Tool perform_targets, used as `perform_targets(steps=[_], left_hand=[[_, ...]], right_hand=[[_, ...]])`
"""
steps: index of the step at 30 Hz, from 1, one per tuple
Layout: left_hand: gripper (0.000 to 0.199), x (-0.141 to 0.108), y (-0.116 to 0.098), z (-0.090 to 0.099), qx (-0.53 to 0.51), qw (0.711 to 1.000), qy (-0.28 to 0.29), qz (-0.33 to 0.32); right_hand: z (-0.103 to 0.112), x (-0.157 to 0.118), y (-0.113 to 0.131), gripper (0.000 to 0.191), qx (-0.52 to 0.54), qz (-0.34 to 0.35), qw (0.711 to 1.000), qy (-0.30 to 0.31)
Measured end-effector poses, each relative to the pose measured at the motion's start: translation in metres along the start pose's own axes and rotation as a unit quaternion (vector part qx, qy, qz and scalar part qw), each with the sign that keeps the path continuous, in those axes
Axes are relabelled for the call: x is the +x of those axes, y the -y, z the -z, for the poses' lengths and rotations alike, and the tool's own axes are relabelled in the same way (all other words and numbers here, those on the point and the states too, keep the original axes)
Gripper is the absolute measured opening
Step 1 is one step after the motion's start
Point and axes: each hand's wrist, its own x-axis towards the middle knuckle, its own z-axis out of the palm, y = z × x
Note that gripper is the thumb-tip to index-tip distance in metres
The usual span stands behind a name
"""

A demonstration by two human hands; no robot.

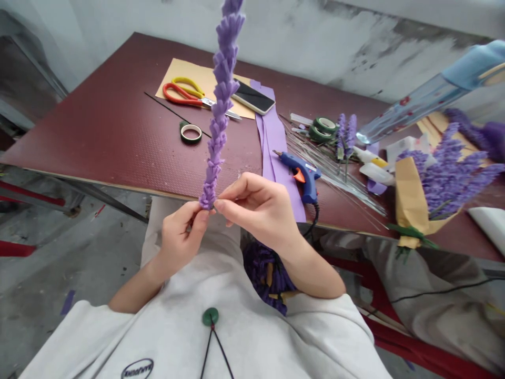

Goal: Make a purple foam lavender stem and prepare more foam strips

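A long purple flower spike (223, 100) made of small folded pieces stands nearly upright in front of me, its top cut off by the frame. Its lower end is pinched between the thumb and fingers of my left hand (183, 237). My right hand (262, 210) is closed in a pinch right beside that lower end, thumb and index fingertips together. Whatever lies between those right fingertips is too small to make out. Both hands are over my lap at the table's front edge.
On the brown table (130, 142) lie scissors (185, 95), a phone (254, 96), a tape roll (191, 133), purple strips (272, 152), a blue glue gun (302, 171) and thin wires (331, 163). At right are a clear bottle (418, 100) and a wrapped purple bouquet (412, 195).
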Motion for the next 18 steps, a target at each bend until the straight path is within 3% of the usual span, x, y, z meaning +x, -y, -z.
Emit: perform_targets(steps=[4,11,14,18], left_hand=[[0.015,0.001,-0.001,0.002,0.004,1.000,0.020,0.009],[0.022,0.003,-0.001,0.005,-0.076,0.992,0.077,0.062],[0.027,0.005,-0.005,0.005,-0.198,0.967,0.106,0.121],[0.025,0.006,-0.008,0.004,-0.350,0.911,0.138,0.169]], right_hand=[[-0.001,0.002,-0.001,0.023,0.044,-0.022,0.999,-0.009],[-0.004,0.000,-0.014,0.018,-0.032,0.055,0.997,-0.039],[-0.008,-0.002,-0.020,0.016,-0.087,0.117,0.986,-0.080],[-0.012,-0.001,-0.025,0.010,-0.139,0.229,0.957,-0.110]])
